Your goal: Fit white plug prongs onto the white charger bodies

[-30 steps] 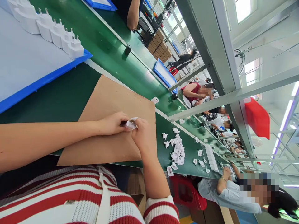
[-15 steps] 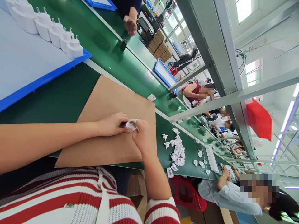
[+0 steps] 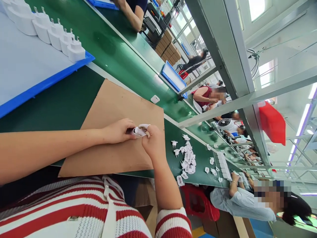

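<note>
Both my hands meet over a brown cardboard sheet (image 3: 116,102) on the green table. My left hand (image 3: 117,131) reaches in from the left, fingers closed on a small white plug part (image 3: 137,132). My right hand (image 3: 153,143) comes up from below and pinches the same part from the other side. One of its fingers wears a white finger cot. A pile of loose white plug parts (image 3: 188,158) lies on the table just beyond my right hand.
A blue tray (image 3: 49,84) holds a row of white chargers (image 3: 56,33) at the upper left. On the green conveyor belt (image 3: 119,49) lies a white adapter (image 3: 155,99). A second blue tray (image 3: 173,77) lies farther along. Co-workers sit across (image 3: 131,13) and beside me (image 3: 242,201).
The white adapter on the belt has moved left towards me. A black piece on the belt near the person across is gone from view. My hands have barely moved.
</note>
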{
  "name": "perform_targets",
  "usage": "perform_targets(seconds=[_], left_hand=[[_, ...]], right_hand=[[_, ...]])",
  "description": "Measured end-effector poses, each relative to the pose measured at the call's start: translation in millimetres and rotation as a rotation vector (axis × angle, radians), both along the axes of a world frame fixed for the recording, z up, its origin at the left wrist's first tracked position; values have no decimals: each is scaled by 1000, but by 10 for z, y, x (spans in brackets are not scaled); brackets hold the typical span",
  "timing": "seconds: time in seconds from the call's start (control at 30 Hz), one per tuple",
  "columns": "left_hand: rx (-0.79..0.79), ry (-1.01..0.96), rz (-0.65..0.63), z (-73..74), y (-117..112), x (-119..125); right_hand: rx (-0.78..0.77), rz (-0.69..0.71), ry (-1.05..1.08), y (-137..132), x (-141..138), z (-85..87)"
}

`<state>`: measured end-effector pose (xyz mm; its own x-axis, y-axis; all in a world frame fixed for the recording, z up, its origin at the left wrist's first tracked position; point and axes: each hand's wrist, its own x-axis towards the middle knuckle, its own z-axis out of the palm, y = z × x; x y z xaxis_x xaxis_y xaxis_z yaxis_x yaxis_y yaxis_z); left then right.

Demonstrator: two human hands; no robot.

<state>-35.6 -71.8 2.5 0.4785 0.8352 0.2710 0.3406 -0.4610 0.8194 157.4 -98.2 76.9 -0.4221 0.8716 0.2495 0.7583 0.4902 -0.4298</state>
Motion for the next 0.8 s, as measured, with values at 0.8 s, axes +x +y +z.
perform_targets(seconds=[0.8], left_hand=[[11,84,114,57,-300,-111]], right_hand=[[50,-551,376,-103,738,-522]])
